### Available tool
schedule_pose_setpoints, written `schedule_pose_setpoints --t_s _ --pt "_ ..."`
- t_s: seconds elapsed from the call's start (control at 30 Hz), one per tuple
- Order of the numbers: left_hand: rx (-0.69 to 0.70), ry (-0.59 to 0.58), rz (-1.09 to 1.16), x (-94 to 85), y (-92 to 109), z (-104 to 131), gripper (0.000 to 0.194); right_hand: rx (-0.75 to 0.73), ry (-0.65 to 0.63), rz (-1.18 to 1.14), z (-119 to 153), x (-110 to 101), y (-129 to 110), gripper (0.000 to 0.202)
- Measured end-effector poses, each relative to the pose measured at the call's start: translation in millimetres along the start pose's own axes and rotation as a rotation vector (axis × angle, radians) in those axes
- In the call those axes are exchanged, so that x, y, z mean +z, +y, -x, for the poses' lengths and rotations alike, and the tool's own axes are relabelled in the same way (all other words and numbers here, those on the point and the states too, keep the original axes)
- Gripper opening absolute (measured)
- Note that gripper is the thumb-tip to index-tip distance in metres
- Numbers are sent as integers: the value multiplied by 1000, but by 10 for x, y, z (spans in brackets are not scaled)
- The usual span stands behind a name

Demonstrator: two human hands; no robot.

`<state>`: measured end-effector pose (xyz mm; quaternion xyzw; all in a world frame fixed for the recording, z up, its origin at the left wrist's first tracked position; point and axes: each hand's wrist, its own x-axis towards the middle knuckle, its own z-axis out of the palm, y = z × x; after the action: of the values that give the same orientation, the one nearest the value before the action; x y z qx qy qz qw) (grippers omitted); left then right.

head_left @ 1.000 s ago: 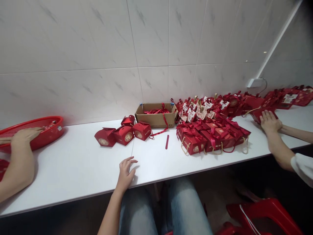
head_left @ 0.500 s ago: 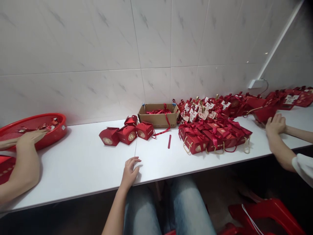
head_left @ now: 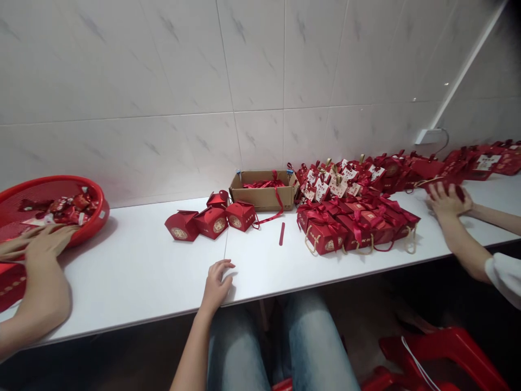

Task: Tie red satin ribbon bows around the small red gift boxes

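Observation:
My left hand [head_left: 218, 283] rests on the white table [head_left: 134, 271] by its front edge. Its fingers are loosely bent and apart, and they hold nothing. Beyond it stand several small red gift boxes [head_left: 211, 222] with gold emblems. Farther right lies a short dark red strip [head_left: 281, 234]. An open cardboard box [head_left: 262, 201] of red ribbons sits against the wall, one ribbon trailing over its front. My right hand is out of view.
Ribbon-tied red boxes [head_left: 331, 236] with rope handles stand to the right, tagged boxes [head_left: 325, 184] behind them. At left, a co-worker's hand [head_left: 46, 241] is at a red basket [head_left: 103, 209] of wrapped pieces. Another co-worker's hands [head_left: 448, 201] handle a red item at right.
The left basket has tipped, showing more of its contents, and the co-worker's hands there have shifted. The right co-worker's hands have moved slightly left and up. My left hand stays put.

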<state>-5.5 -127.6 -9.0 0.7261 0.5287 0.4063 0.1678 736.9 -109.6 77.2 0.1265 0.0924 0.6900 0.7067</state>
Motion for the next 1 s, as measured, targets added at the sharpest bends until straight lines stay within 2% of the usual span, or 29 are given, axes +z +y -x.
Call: schedule_pose_setpoints --t_s 0.13,0.23,0.3,0.37,0.47,0.53,0.63,0.73,0.8,0.87,1.0 --pt "5 -1 1 14 -34 4 28 -3 7 243 -61 -82 8 24" --pt "7 -6 0 16 -46 6 28 -22 21 416 -143 -164 -83 26" --pt "7 -5 -3 14 -46 4 28 -56 41 481 -212 -218 -229 29" --pt "9 -2 -9 12 -43 1 28 -165 97 585 -304 -273 -433 33" --pt "13 -4 -20 8 -37 -7 27 -393 282 840 -490 -356 -770 44" --pt "15 -10 -24 8 -32 -11 27 -419 369 940 -628 -405 -961 53" --pt "20 -21 -29 9 -23 -13 28 -404 453 941 -791 -465 -1156 54" --pt "29 -33 -31 10 -20 -9 27 -404 487 778 -847 -501 -1255 38" --pt "29 -36 -28 10 -27 -6 26 -323 376 667 -823 -500 -1265 25" --pt "27 -40 -22 13 -41 -7 26 -198 194 601 -766 -473 -1216 19" --pt "26 -51 -8 31 -81 -14 25 39 -248 535 -643 -376 -981 28"
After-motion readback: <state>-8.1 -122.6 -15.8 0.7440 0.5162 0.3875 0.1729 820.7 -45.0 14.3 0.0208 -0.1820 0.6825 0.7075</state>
